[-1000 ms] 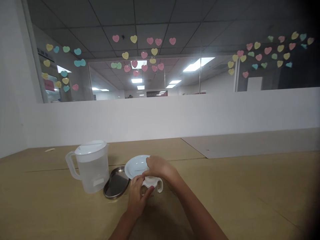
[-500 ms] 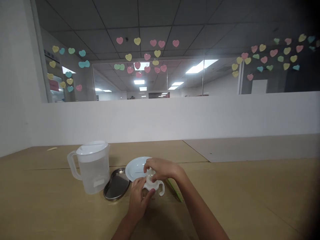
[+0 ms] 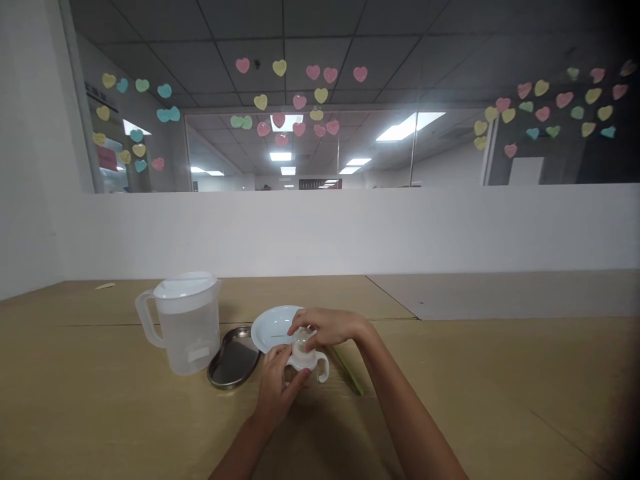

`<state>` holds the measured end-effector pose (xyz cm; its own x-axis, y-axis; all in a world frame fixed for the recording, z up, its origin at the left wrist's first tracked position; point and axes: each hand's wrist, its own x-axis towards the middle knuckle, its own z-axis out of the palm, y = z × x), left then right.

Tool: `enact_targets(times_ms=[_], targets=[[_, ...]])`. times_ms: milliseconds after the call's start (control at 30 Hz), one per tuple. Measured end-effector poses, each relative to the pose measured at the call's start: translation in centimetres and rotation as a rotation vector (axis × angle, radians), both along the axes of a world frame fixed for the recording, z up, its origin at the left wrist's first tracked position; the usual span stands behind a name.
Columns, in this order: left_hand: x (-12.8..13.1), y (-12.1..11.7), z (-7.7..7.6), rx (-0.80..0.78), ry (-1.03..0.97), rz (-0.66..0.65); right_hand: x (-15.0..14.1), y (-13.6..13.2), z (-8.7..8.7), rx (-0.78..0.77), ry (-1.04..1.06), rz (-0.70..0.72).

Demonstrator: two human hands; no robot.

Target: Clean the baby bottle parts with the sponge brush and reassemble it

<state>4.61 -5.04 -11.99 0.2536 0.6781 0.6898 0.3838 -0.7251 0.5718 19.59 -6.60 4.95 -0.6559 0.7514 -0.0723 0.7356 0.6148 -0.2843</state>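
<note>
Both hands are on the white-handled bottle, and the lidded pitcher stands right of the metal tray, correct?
Wrong side: in the head view, the lidded pitcher stands left of the metal tray. The left hand and right hand are on the white-handled bottle.

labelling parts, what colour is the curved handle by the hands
The curved handle is white, seen best in the head view.

left hand (image 3: 274, 390) and right hand (image 3: 336, 325) both seen bare, slim forearms (image 3: 397, 400) also uncovered, narrowed at the wrists, cut off by the bottom edge, nails kinda too blurry to be made out
</note>
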Motion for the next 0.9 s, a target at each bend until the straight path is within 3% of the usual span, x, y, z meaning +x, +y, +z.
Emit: enact_targets(times_ms=[367,567,700,900], targets=[[0.0,0.1,-0.2,0.019,-0.002,0.005,-0.5,-0.9,0.7,-0.054,-0.051,-0.072],[0.1,0.1,-0.4,-0.011,-0.008,0.032,-1.0,-0.1,-0.1,0.005,-0.03,-0.155],[0.3,0.0,-0.6,-0.031,0.0,0.047,-1.7,0.2,-1.1,0.081,-0.124,-0.238],[0.2,0.0,-0.7,-0.052,0.04,0.048,-2.0,0.3,-1.5,0.112,-0.229,-0.185]])
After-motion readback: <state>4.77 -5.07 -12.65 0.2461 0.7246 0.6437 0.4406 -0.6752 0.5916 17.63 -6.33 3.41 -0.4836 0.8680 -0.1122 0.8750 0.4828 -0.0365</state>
